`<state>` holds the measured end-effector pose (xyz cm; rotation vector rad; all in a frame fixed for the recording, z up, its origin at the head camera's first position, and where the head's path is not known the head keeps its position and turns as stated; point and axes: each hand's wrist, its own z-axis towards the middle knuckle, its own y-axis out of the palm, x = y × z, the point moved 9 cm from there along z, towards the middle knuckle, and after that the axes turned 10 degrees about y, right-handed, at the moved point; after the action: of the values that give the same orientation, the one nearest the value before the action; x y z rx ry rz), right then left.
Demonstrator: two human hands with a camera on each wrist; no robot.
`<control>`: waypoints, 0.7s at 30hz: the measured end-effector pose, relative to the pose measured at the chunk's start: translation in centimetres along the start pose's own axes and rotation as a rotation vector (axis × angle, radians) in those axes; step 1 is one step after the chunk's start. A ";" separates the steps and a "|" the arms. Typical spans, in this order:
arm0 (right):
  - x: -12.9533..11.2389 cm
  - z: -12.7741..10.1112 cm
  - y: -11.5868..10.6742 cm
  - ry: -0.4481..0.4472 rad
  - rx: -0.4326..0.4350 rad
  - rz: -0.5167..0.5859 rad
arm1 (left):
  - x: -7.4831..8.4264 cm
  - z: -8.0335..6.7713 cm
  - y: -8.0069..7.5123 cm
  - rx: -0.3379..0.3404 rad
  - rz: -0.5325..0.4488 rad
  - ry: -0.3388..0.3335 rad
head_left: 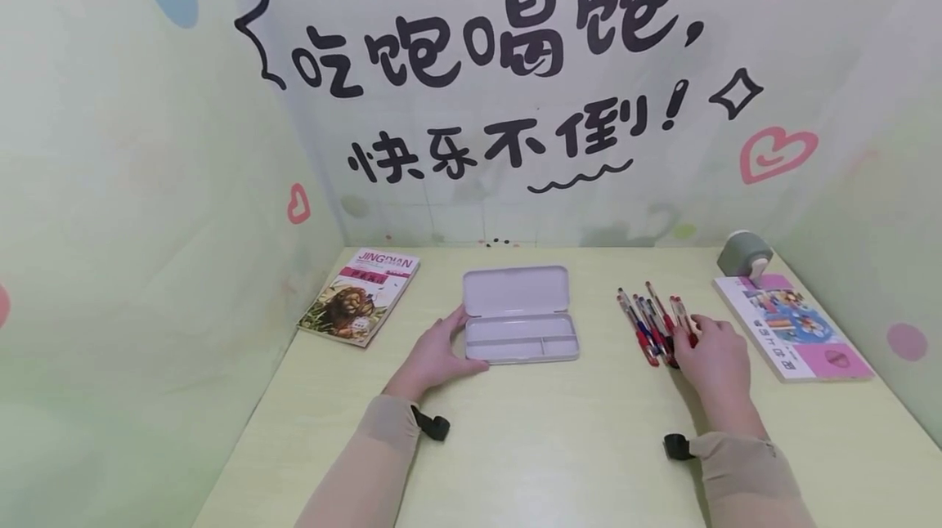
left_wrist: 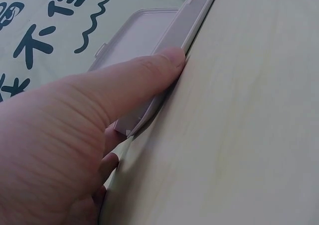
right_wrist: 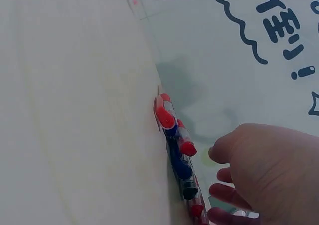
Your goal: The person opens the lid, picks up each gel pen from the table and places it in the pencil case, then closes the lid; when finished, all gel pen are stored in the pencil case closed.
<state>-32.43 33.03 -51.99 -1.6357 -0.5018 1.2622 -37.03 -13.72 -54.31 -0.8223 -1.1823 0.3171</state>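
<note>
An open, pale lilac pencil case (head_left: 518, 293) stands on the table, its lid raised at the back and its bottom divided into compartments. My left hand (head_left: 432, 358) holds its near left corner, the thumb along the front wall and the fingers at the left side; in the left wrist view the thumb presses the case's edge. To the right lies a loose bunch of gel pens (head_left: 640, 324) with red, blue and dark caps. Over their right side hovers my right hand (head_left: 715, 360), fingers loosely bent. In the right wrist view, no pen shows between those fingers; contact is unclear.
A book with a lion cover (head_left: 353, 299) lies at the back left. On the right lies a pink and white book (head_left: 795, 332), with a grey-green object (head_left: 743, 253) behind it. Printed curtains (head_left: 471, 209) border the table (head_left: 545, 446).
</note>
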 end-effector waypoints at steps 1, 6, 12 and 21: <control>0.2 0.1 0.0 0.017 -0.019 -0.022 | 0.0 0.0 -0.1 0.001 -0.002 0.000; 1.0 0.1 -0.2 0.092 -0.096 -0.116 | 0.0 0.0 -0.1 -0.010 -0.013 -0.007; 1.3 0.0 -0.3 0.091 -0.147 -0.141 | 0.2 -0.2 -0.1 -0.006 -0.003 -0.021; 1.7 0.2 -0.2 0.129 -0.175 -0.106 | -0.2 0.0 0.0 -0.003 0.011 -0.009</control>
<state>-31.92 34.50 -52.62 -1.7986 -0.6242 1.0515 -37.10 -13.82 -54.47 -0.8314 -1.1872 0.3282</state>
